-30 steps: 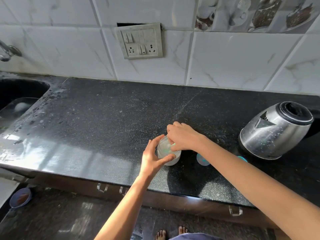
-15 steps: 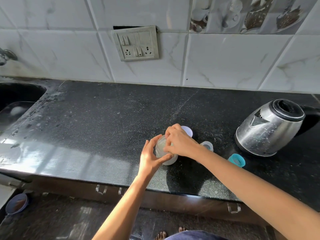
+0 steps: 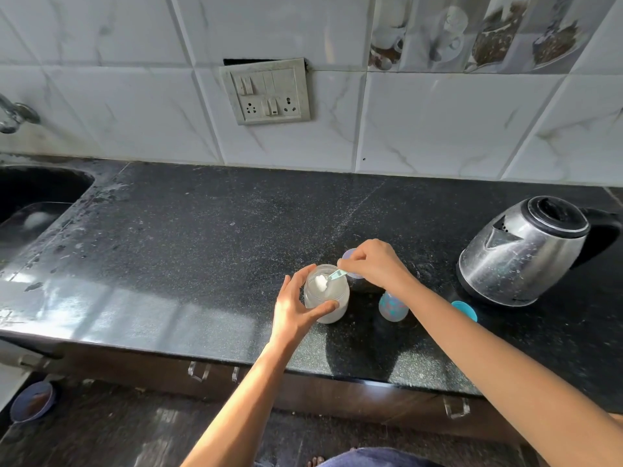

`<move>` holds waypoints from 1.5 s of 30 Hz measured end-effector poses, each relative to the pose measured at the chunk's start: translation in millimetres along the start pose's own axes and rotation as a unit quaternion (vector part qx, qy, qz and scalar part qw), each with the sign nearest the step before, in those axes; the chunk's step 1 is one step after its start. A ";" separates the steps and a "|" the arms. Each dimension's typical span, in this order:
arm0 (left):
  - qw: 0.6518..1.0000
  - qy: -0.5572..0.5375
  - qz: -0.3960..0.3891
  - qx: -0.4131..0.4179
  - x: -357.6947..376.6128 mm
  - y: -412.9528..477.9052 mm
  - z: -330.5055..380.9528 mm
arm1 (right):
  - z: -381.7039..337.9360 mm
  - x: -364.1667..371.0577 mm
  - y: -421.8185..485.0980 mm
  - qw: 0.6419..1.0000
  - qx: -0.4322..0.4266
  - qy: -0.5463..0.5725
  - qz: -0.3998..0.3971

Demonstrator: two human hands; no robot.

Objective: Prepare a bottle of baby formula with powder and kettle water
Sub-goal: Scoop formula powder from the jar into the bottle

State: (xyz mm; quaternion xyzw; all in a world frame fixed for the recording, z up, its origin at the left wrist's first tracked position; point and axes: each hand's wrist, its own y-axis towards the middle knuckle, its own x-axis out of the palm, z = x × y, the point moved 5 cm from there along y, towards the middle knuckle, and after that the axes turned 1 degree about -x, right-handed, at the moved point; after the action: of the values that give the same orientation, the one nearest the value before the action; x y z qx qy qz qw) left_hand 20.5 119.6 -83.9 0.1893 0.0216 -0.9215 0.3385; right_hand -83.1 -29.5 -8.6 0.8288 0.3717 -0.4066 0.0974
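Observation:
A clear jar of white powder (image 3: 332, 298) stands on the black counter (image 3: 202, 251). My left hand (image 3: 296, 310) grips its side, thumb in front and fingers behind. My right hand (image 3: 374, 264) pinches a small teal scoop (image 3: 333, 275) heaped with white powder, held just over the jar's open mouth. A small baby bottle (image 3: 392, 306) with coloured dots stands to the right of the jar, partly under my right forearm. A pale purple lid (image 3: 350, 259) lies behind the jar. The steel kettle (image 3: 519, 251) sits at the far right.
A teal cap (image 3: 467, 310) lies in front of the kettle. A sink (image 3: 37, 193) is at the far left with a tap (image 3: 15, 114) above it. A switch and socket plate (image 3: 266, 91) is on the tiled wall. The counter's front edge runs just below my hands.
My right hand has risen from the jar's mouth with the scoop, now heaped with powder. The baby bottle beside the jar has come into sight. My left hand has kept its hold on the jar.

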 end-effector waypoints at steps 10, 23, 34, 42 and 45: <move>1.000 -0.006 0.001 -0.002 0.2 -1.0 -0.5 | -1.2 -0.3 -8.4 0.995 -0.081 -0.044 0.039; 1.000 0.001 -0.001 -0.007 0.0 -2.0 -0.4 | -16.0 20.5 -15.2 0.982 -0.151 -0.101 -0.051; 1.000 -0.001 0.005 0.002 -0.4 -4.7 4.7 | -1.3 -1.7 -8.2 1.000 0.001 0.015 -0.025; 1.000 0.015 -0.016 0.006 0.3 -2.1 3.3 | 24.7 -14.6 -7.7 0.992 0.083 0.096 0.007; 1.000 -0.005 -0.008 -0.002 0.6 -1.5 7.7 | 31.6 -28.8 -11.3 0.987 0.088 0.135 0.031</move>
State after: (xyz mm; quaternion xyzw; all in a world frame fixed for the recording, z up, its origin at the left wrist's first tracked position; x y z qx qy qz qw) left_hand 16.5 119.1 -77.1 0.1835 0.0229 -0.9253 0.3311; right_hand -121.3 -51.6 -6.0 0.8924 0.3187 -0.3191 -0.0144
